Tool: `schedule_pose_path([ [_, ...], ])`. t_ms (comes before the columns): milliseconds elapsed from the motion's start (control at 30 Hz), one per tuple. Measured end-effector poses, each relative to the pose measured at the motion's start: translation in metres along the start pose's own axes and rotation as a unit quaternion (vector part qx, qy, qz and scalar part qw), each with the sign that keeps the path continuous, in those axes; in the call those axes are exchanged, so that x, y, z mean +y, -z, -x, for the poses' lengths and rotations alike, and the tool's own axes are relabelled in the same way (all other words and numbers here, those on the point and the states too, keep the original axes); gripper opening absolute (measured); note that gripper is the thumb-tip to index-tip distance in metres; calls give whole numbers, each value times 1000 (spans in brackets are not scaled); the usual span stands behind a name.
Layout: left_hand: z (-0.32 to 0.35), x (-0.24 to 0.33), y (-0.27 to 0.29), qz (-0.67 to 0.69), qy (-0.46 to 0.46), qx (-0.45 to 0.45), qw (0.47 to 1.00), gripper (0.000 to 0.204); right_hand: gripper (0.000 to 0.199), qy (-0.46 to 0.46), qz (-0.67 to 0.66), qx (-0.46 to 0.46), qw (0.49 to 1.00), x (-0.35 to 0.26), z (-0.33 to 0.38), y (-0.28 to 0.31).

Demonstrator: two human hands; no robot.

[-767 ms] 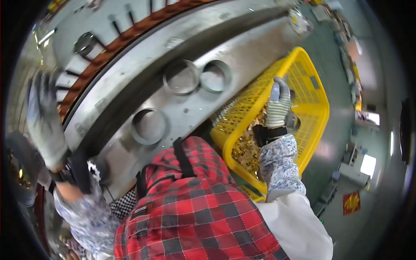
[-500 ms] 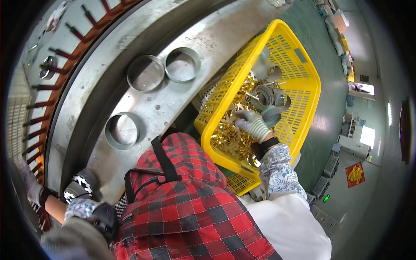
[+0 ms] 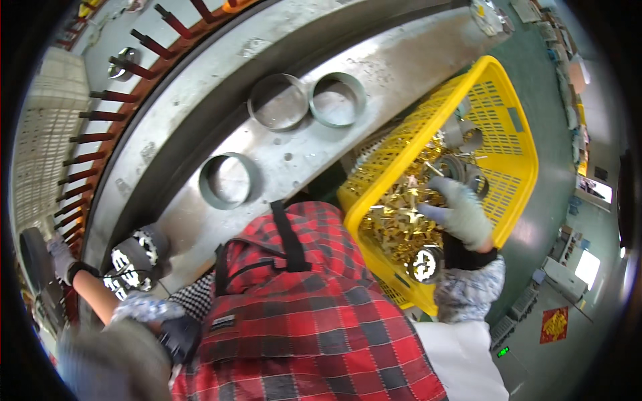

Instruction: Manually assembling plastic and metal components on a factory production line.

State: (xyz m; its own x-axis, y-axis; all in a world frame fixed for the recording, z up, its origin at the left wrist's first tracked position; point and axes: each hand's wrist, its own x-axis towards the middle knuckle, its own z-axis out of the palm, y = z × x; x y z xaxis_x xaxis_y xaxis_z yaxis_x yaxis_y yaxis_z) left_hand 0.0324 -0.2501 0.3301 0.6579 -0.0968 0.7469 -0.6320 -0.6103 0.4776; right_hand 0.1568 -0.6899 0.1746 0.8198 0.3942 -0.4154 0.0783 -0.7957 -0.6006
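My right hand [image 3: 463,212], in a pale glove, reaches into a yellow perforated basket [image 3: 435,125]. Its fingers are spread over a heap of gold-coloured metal pieces [image 3: 394,224], with nothing seen in its grasp. Several grey metal rings [image 3: 471,139] lie in the basket beyond the fingers. At the far left, my gloved left hand [image 3: 63,260] is beside a dark round part [image 3: 32,256]. Whether it grips that part is hard to see, since the fingers are small and partly hidden. Shiny dark round parts [image 3: 137,259] sit near the left forearm.
Three open metal rings [image 3: 227,180] stand on the curved metal ledge [image 3: 394,47]. A row of dark pins [image 3: 114,97] runs along a rusty rail at left. White crates [image 3: 50,120] are behind it. Red plaid cloth [image 3: 294,314] fills the lower middle. A blurred grey shape [image 3: 110,364] is at lower left.
The view has turned left, so the ledge and basket appear further right. In the basket, my right hand's fingers have spread. A dark round part now shows beside my left hand.
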Motion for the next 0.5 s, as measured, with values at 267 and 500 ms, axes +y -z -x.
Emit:
schedule_pose_path([
  [267,124,-108,-133,342,710,-116,604,59,24,539,4,154,828,-127,-126,-100],
  [500,189,-156,-118,324,664,1,674,55,73,374,-216,-16,902,-127,-184,-196],
])
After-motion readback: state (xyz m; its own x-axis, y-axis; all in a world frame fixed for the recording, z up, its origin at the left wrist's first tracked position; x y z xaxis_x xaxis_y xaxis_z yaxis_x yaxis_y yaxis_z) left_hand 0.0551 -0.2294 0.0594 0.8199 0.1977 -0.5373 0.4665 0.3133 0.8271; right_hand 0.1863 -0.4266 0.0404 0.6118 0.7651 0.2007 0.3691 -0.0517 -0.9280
